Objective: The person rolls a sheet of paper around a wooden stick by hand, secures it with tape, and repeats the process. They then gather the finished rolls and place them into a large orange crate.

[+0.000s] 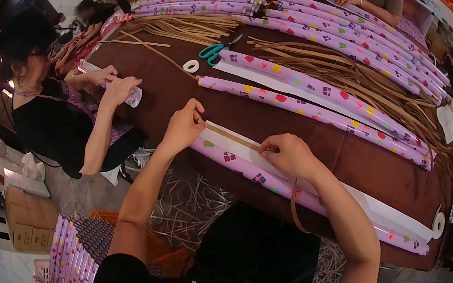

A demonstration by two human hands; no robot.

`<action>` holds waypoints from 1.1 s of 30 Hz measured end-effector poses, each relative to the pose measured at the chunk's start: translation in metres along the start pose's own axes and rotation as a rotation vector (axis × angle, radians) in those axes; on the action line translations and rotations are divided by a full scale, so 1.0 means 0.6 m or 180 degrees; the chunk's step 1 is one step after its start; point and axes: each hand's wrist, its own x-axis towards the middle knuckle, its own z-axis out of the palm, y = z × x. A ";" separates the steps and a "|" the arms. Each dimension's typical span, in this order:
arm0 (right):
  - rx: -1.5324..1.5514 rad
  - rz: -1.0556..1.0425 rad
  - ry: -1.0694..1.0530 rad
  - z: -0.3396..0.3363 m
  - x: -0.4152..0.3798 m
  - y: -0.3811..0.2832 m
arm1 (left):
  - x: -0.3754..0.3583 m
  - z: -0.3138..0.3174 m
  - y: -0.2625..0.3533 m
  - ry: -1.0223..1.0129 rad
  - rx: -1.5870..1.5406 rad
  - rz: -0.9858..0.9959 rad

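Observation:
In front of me lies a lilac patterned sheet, partly rolled (243,167), with its white underside (366,204) turned up along the far edge. A flat tan strip (233,137) runs along that white edge between my hands. My left hand (184,126) is closed at the sheet's left end, fingertips pinched on the strip's end. My right hand (291,155) pinches the strip farther right, and its loose tail hangs below my forearm. A white tape roll (438,225) stands at the sheet's right end. Just beyond lie two more lilac rolls, the nearer one (304,109) wrapped tight.
Teal-handled scissors (212,53) and another tape roll (190,66) lie left of the rolls. Bundles of tan strips (179,27) and finished rolls (352,36) cover the far side. A co-worker at left handles a small roll (133,97); others work opposite. Shredded strips (192,202) litter the floor.

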 end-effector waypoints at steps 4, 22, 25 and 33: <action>0.0011 0.0033 -0.0014 -0.001 0.000 -0.001 | 0.000 0.001 -0.002 -0.0003 0.0051 0.0016; 0.0009 0.0108 -0.0097 -0.007 -0.002 -0.012 | -0.045 0.010 0.063 -0.0005 0.0812 0.0643; 0.0014 0.0112 -0.0074 -0.004 -0.002 -0.008 | -0.073 0.040 0.079 0.0327 0.1280 0.1092; 0.0024 0.0110 -0.0088 -0.003 0.000 -0.003 | -0.108 0.093 0.109 0.0236 0.0918 0.1508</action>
